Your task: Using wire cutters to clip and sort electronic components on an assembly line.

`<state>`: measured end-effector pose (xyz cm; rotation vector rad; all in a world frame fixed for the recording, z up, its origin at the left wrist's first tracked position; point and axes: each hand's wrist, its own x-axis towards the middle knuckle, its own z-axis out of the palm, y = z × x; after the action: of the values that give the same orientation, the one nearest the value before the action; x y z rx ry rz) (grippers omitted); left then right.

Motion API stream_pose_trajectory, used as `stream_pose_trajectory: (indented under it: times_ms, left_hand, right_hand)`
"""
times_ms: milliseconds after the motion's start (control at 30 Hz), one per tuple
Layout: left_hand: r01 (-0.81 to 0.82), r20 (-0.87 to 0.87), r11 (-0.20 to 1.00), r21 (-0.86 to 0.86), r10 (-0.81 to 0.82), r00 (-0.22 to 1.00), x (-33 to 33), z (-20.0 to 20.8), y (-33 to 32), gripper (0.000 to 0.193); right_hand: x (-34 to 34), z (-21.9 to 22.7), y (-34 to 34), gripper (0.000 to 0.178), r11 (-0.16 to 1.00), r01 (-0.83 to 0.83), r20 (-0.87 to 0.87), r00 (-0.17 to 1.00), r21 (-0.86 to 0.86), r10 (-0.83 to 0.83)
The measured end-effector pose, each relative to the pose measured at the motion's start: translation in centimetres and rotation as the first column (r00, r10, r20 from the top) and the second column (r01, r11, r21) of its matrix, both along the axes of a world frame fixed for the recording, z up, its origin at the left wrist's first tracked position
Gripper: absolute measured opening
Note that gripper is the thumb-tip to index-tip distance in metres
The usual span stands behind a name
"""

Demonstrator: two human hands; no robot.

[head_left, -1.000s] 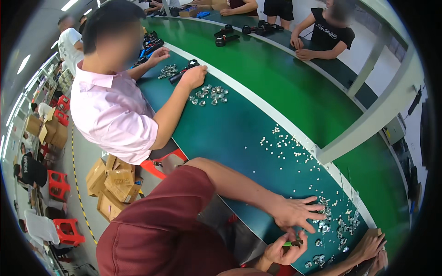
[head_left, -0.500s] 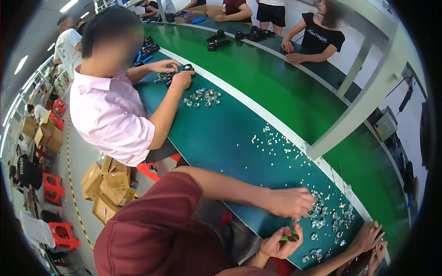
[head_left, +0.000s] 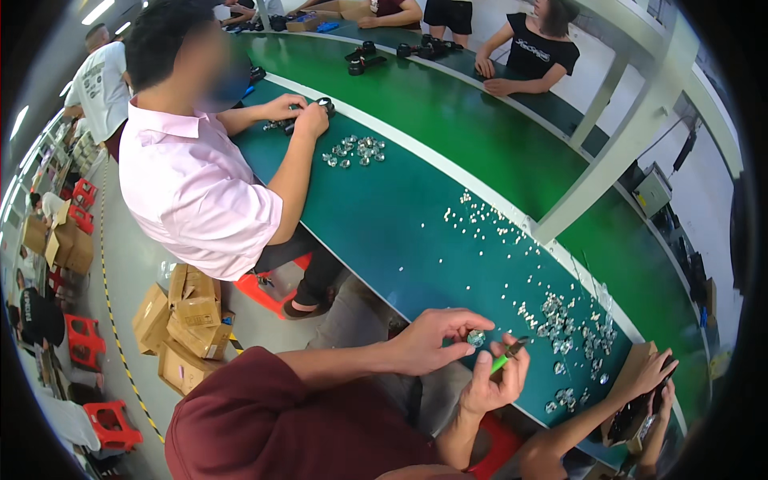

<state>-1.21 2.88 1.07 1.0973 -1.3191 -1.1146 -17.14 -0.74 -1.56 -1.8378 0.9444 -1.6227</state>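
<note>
My left hand is over the near edge of the green worktable, thumb and fingertips closed on a small round shiny part. Just to its right, my right hand grips a small tool with a bright green handle and a dark pointed tip. The tip points up and away to the right, apart from the shiny part; its exact kind is unclear. Beyond my hands lies a loose heap of similar clear, shiny parts. Small pale pieces are scattered across the tabletop.
On my left, a person in a pink shirt handles a dark device beside another group of shiny parts. At lower right, another person's hands hold a cardboard box. A white post rises past the table's far rim. Cartons lie on the floor.
My left hand has drawn back from the heap toward me, and a shiny part now shows in its fingers. My right hand has turned the green-handled tool so its tip points up.
</note>
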Motion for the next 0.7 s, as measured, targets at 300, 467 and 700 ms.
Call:
stream_pose_trajectory:
  times_ms: [300, 467, 700]
  left_hand:
    - [-0.144, -0.012, 0.986, -0.078, 0.144, 0.99, 2.9, 0.2, 3.9, 0.03]
    - [-0.18, -0.367, 0.982, -0.054, 0.148, 0.918, 3.0, 0.2, 4.7, 0.045]
    - [-0.095, -0.491, 0.991, -0.097, 0.035, 0.87, 4.4, -1.6, 5.5, 0.042]
  right_hand:
    - [2.6, 1.7, 2.6, 0.015, 0.982, -0.127, -0.028, 0.991, 0.137, 0.132]
    - [4.3, 2.0, 2.8, 0.011, 0.909, -0.32, 0.209, 0.94, 0.266, 0.27]
    - [4.8, 1.8, 3.4, 0.01, 0.897, -0.369, 0.24, 0.919, 0.244, 0.313]
